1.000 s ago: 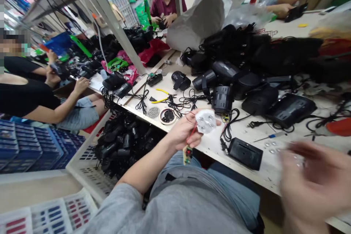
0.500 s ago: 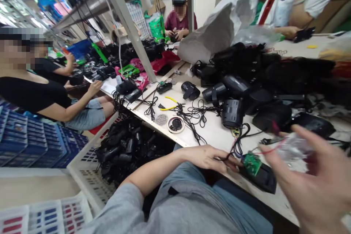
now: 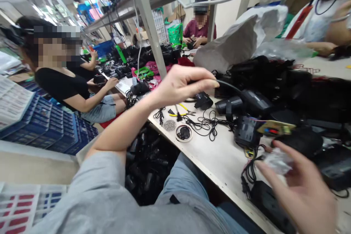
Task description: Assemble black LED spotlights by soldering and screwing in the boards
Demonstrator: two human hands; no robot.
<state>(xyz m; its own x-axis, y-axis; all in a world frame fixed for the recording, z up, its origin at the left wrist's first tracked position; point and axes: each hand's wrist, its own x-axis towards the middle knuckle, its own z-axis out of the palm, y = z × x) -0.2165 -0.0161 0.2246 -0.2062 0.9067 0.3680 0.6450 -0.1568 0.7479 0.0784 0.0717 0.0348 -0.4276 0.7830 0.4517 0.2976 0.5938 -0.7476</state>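
Observation:
My left hand (image 3: 189, 86) is raised over the bench, thumb and fingers pinched on a black power cord (image 3: 229, 85). The cord runs right towards the black housings; its plug end (image 3: 178, 115) hangs below the hand. At the right, my right hand (image 3: 304, 186) curls around a crumpled piece of clear plastic (image 3: 278, 161). Just above that hand a blurred circuit board (image 3: 276, 128) with a red part appears in the air; what it hangs from is unclear. A black casing (image 3: 270, 204) lies on the bench beside my right hand, beneath a coiled cord.
Yellow-handled pliers (image 3: 182, 111), a pile of small metal parts (image 3: 169, 125) and a round dish (image 3: 183, 132) of black pieces lie on the bench (image 3: 208, 157). Black housings (image 3: 257, 102) heap up behind. A metal post (image 3: 149, 22) rises at the bench. Co-workers sit left, opposite and right.
My left hand has risen from beside the black casing, drawing the cord up. The circuit board has left the casing. My right hand still holds the clear plastic. The view has swung left.

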